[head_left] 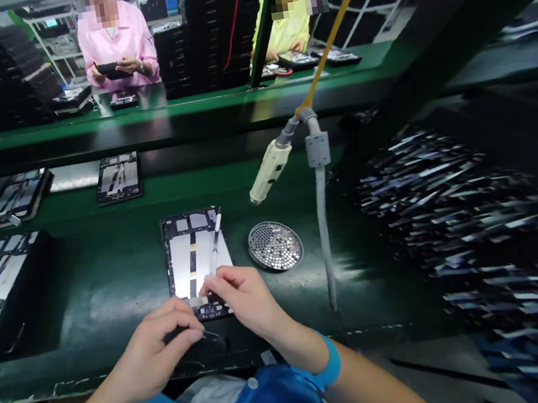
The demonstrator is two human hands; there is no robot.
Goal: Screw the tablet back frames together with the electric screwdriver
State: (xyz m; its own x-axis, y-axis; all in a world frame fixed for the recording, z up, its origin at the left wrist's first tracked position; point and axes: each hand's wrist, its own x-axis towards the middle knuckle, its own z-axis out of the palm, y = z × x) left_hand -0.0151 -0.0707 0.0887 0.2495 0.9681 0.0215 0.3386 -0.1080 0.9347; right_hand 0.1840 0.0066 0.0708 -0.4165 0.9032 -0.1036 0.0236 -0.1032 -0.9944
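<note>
Nearest the camera: left hand [157,349] pinched shut on a small dark tweezer-like tool [208,335], right hand [243,296] pinched on the near end of a thin pale strip [214,243] at the near edge of the open tablet chassis [195,259], flat on the green desk [109,279] directly ahead. Step judged in hand: seating the strip along the chassis; next move calls for steady alignment and light pressure. Further out: perforated screw dish [275,246] just right, hanging electric screwdriver [270,169] above, more chassis [118,177] beyond.

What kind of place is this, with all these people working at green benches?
Most likely an electronics assembly line. An opened tablet frame lies under the person's right hand and left hand, a powered screwdriver hangs on a cable beside a round screw tray, and more frames wait along the green bench.
</note>
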